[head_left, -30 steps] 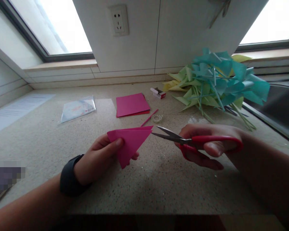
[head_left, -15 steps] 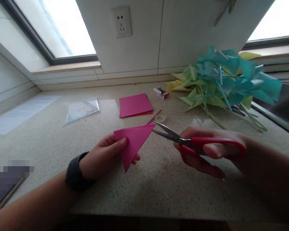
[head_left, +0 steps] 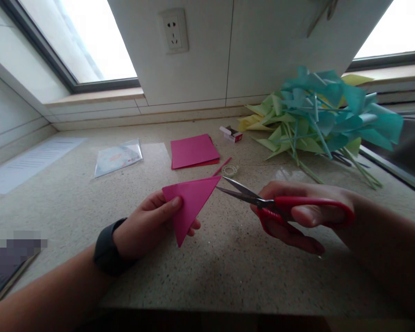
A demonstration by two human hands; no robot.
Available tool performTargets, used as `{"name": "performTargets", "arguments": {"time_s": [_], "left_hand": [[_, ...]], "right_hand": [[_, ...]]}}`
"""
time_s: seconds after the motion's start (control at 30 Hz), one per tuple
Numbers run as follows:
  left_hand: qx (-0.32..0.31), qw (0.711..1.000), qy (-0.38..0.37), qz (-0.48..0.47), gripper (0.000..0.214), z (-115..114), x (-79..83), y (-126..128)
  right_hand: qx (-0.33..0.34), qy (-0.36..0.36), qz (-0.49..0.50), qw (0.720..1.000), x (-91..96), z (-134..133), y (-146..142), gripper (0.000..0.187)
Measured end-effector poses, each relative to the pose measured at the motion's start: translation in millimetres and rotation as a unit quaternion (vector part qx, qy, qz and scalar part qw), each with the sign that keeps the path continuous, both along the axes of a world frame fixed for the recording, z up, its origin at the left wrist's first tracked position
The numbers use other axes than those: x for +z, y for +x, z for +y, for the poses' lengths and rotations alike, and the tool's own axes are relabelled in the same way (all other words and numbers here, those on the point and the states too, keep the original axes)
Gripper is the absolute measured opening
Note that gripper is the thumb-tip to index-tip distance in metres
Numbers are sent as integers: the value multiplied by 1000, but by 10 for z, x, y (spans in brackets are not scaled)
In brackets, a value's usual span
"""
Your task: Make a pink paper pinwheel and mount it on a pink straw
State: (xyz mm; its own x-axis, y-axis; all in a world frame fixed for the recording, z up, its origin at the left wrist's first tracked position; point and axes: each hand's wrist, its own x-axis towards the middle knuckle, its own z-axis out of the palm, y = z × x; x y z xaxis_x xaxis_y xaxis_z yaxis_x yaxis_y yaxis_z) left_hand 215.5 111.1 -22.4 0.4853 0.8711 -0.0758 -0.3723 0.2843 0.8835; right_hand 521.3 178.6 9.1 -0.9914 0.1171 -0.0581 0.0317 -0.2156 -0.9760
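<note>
Between thumb and fingers, my left hand [head_left: 159,216] pinches a pink sheet of paper folded into a triangle [head_left: 193,200]. The triangle is held above the counter, one corner pointing right. My right hand [head_left: 307,214] has its fingers through the handles of red scissors [head_left: 263,203]. The blades are parted and their tips sit beside the triangle's right corner; I cannot tell whether they touch it. Behind the triangle lies a stack of pink and red square paper [head_left: 195,151]. A thin pink stick [head_left: 223,166] and a small pale ring [head_left: 229,171] rest near the stack.
Teal and yellow-green paper pinwheels [head_left: 332,110] are heaped at the back right beside a sink edge [head_left: 394,173]. A small open box [head_left: 231,134], a clear plastic packet [head_left: 119,157] and a printed sheet [head_left: 34,159] lie along the back. A dark blurred object [head_left: 12,267] is at left.
Almost nothing differs. The folded triangle has shifted very slightly left, and the scissors stay parted near its right corner.
</note>
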Motion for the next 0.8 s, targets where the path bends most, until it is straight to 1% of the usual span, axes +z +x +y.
{"name": "performTargets", "arguments": {"time_s": [0.33, 0.5, 0.63, 0.8], "left_hand": [[-3, 1000, 3, -4, 17, 6, -12, -11], [-5, 1000, -3, -3, 17, -1, -2, 1], [-12, 1000, 1, -4, 14, -16, 5, 11], [5, 1000, -3, 4, 14, -17, -13, -10]], "right_hand": [[3, 0, 6, 1000, 48, -1, 1, 41], [8, 10, -9, 1000, 62, -9, -1, 44], [-13, 3, -31, 999, 44, -6, 15, 46], [1, 3, -21, 1000, 1, 22, 57, 45]]}}
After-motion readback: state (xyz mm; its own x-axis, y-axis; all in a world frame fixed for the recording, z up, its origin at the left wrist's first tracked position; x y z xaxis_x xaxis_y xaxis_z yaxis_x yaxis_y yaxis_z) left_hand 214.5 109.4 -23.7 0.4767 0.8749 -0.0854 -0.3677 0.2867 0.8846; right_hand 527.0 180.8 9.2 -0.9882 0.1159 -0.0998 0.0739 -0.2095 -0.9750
